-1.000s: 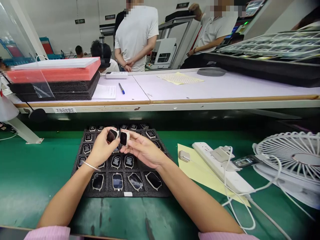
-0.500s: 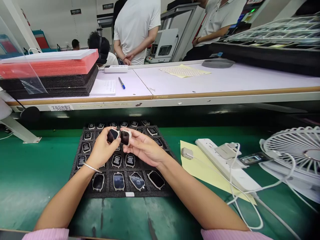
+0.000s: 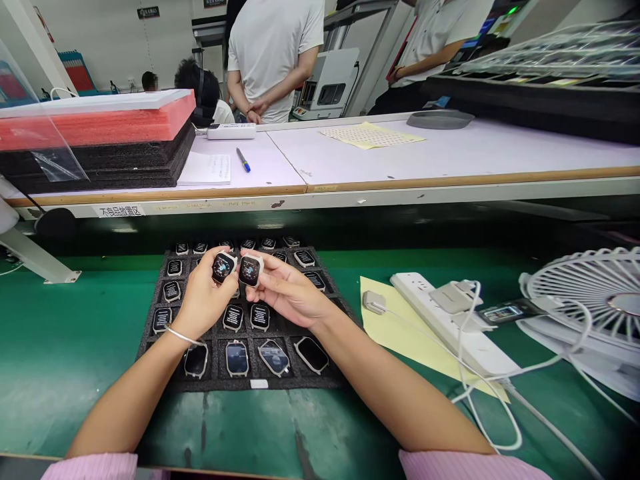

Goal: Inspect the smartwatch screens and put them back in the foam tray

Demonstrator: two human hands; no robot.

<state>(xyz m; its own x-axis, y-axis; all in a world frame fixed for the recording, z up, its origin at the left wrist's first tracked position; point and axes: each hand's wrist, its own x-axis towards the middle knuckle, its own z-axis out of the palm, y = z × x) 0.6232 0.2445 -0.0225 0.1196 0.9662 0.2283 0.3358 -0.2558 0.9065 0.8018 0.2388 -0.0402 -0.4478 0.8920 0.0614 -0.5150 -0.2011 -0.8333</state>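
My left hand [image 3: 205, 300] is closed around a smartwatch body [image 3: 223, 267] without a strap, its screen lit with a watch face. Beside it, my right hand [image 3: 285, 290] grips a second smartwatch [image 3: 251, 271], also showing a lit face. The two watches are side by side, screens turned up toward me. Under both hands lies a black foam tray [image 3: 220, 385] with watch bodies in its compartments. Several of these, such as one watch [image 3: 233, 318], show lines of white text. In the front row the screens are dark, as on this watch [image 3: 237, 359]. My hands hide part of the tray's middle.
Right of the tray are a yellow sheet [image 3: 373, 330], a white power strip [image 3: 450, 333] with tangled cables, a small charger [image 3: 374, 302] and a fan [image 3: 595, 307]. A shelf [image 3: 360, 163] crosses behind, carrying foam stacks [image 3: 100, 160] and a pen [image 3: 243, 160]. People are beyond it.
Both held watch screens have gone from dark to showing lit watch faces. My hands keep their hold in nearly the same place, and the view has shifted slightly.
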